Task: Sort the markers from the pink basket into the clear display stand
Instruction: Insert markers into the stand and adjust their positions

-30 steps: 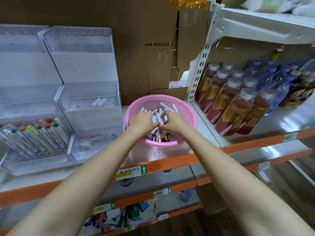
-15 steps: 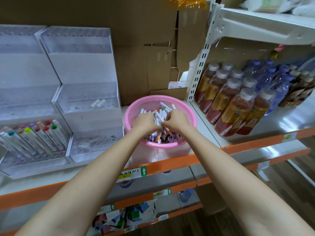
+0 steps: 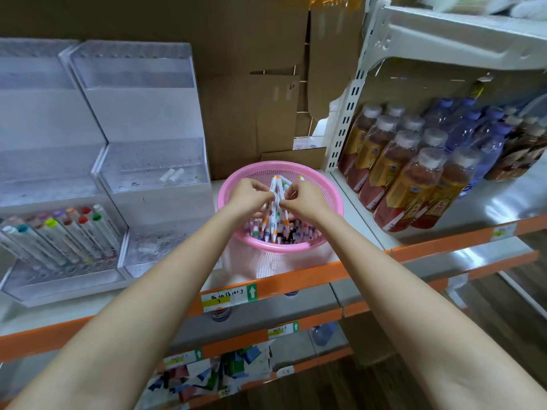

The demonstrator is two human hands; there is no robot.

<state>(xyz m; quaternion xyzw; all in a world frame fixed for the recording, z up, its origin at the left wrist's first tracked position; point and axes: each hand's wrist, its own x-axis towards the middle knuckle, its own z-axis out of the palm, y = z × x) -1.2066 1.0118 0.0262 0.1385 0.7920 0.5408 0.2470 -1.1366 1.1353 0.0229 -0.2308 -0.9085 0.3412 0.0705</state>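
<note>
Both hands are over the basket [image 3: 284, 247], meeting above its middle. The left hand [image 3: 248, 196] and the right hand [image 3: 306, 199] each have fingers curled in on a bunch [image 3: 274, 202] of white markers, clamping it from either side, with their fingertips close together across it. The bunch stands steeply: its upper end points toward the far rim (an orange band shows there), and its lower end reaches down among the loose markers [image 3: 299, 230] lying in the bottom of the basket.

The basket sits on the shelf [image 3: 296, 279], near its orange front edge and just beside the right stand [image 3: 142, 113]. That stand's middle tier holds two short white pieces [image 3: 173, 174] lying side by side. The left stand [image 3: 38, 119] touches it. Its lowest tier carries the racked markers [image 3: 59, 232], a leaning row with caps of blue, green, yellow, purple and red.

Right of the basket, past a white upright, shrink-wrapped bottles [image 3: 393, 179] fill the neighbouring shelf. Brown cardboard [image 3: 251, 119] backs the scene. A label [image 3: 228, 298] with handwriting and a green arrow is stuck on the orange edge below the basket.
</note>
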